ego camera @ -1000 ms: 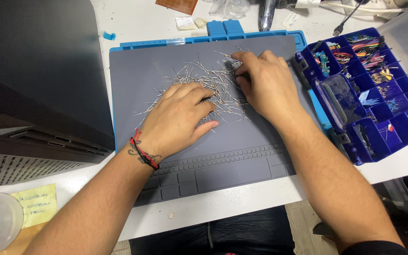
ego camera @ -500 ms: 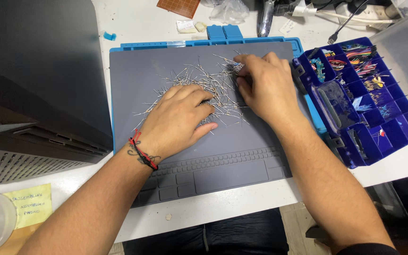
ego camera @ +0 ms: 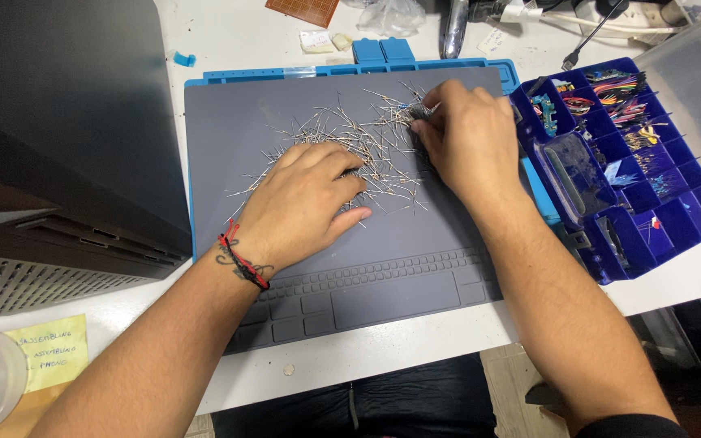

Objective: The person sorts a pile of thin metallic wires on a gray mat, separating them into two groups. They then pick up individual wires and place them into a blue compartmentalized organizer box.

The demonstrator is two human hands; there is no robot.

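The left hand (ego camera: 306,203) lay flat, fingers together, on thin silver wire pins (ego camera: 367,142) strewn across the grey rubber mat (ego camera: 415,259); the right hand (ego camera: 468,142) pinched several pins.

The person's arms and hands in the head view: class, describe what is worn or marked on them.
Both forearms are bare. The left hand has a thin red and black cord bracelet at the wrist, beside a small dark tattoo. The right hand wears nothing; a black sleeve edge shows near the elbow.

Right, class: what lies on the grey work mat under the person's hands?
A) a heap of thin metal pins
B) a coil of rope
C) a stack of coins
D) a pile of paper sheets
A: thin metal pins lie scattered on the grey work mat, the left hand resting on them.
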